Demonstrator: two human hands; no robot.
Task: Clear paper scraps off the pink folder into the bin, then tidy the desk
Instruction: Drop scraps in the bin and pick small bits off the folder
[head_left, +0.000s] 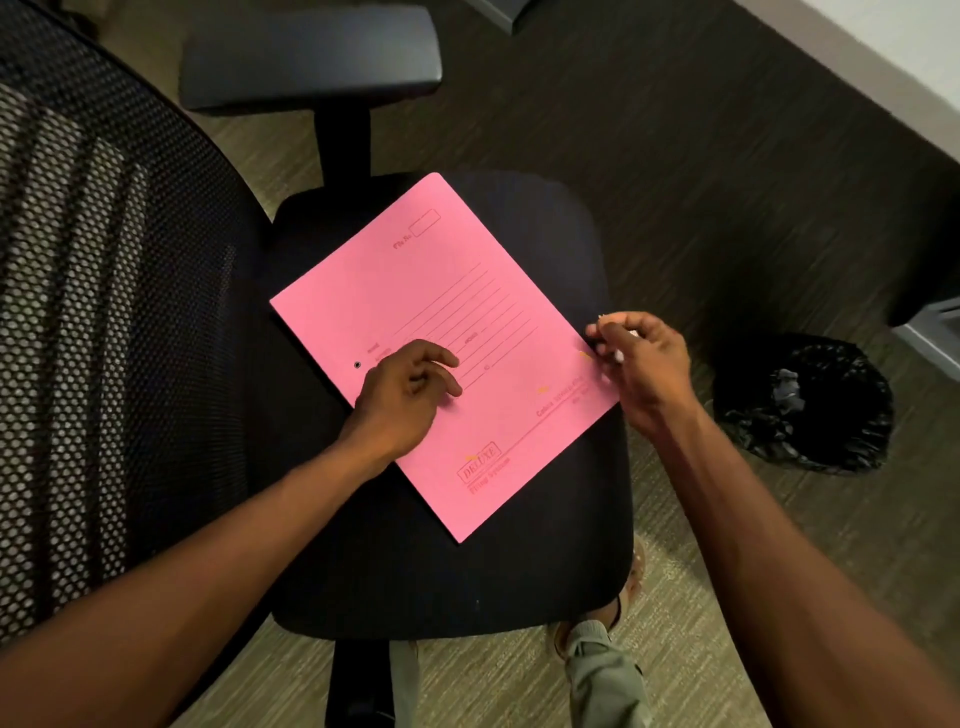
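head: flat rectangular pink folder (441, 332)

A flat pink card folder (441, 332), printed with ruled lines, a small box near its top and a "DELUXE" stamp near its lower edge, lies closed and turned at an angle on the black seat. A few tiny yellow-orange paper scraps (542, 389) lie scattered on its lower right part, one near the right edge and one by the stamp. A round bin lined with a crinkled black plastic bag (802, 402) stands on the floor, well apart to the right.
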